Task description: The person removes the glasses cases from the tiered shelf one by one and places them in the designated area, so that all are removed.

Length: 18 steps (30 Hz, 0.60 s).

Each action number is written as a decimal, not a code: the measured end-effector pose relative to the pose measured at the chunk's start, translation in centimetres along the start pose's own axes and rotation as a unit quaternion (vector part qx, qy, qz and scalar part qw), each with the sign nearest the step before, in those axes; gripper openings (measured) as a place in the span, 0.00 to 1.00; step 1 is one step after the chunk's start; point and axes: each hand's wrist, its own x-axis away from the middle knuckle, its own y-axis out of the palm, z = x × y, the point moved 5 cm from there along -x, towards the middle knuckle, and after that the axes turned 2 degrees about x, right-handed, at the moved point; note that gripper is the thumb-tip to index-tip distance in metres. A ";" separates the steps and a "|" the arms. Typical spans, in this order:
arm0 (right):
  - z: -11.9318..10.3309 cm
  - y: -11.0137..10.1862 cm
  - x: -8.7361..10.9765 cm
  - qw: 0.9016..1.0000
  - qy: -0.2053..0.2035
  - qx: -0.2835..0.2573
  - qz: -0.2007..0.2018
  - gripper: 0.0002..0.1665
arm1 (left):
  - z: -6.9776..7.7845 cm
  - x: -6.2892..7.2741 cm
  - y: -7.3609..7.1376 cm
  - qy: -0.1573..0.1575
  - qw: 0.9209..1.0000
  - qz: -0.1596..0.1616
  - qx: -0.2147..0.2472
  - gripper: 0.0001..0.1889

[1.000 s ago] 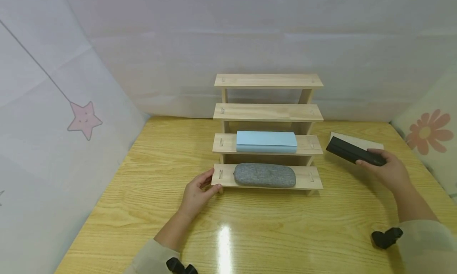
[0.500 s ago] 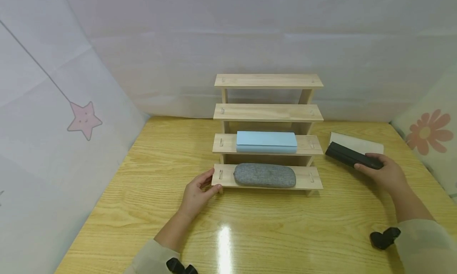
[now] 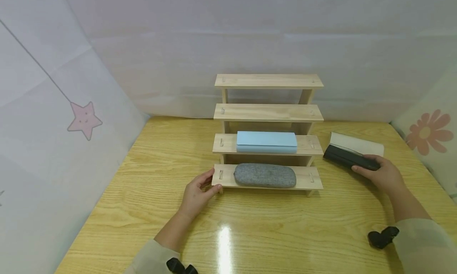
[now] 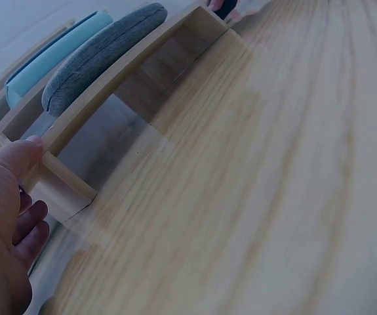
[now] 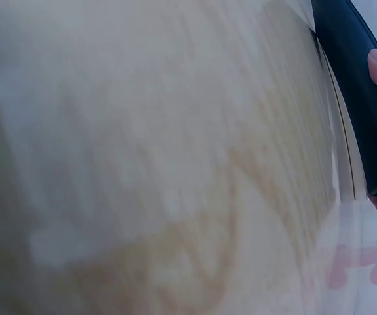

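Observation:
My left hand holds the left end of the lowest tier of a stepped wooden shelf. In the left wrist view its thumb lies on the board's corner and the fingers curl below. A grey fabric glasses case lies on that tier, and a light blue glasses case on the tier above. At the right, my right hand grips one end of a black glasses case, low over the table. Just behind it lies a cream-white case, partly covered by the black one.
The two upper tiers rise at the back of the shelf. A wood-grain table carries everything, with pale cloth walls behind and at both sides. A black wrist camera sits by the right sleeve.
My right hand has brought the black case down and slightly left, so more of the cream-white case shows. The left hand and the shelf have stayed put.

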 end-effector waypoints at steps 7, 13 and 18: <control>-0.1 0.0 0.0 1.000 -0.014 0.005 0.005 0.53 | 0.1 0.0 -0.1 0.002 1.000 -0.001 -0.003 0.31; 0.3 0.2 -0.3 0.999 -0.026 0.007 0.017 0.51 | 0.0 0.0 0.0 0.002 1.000 0.000 -0.003 0.30; 0.8 0.5 -0.4 0.999 -0.039 0.008 0.026 0.50 | 0.0 0.0 0.0 0.002 1.000 -0.003 0.003 0.30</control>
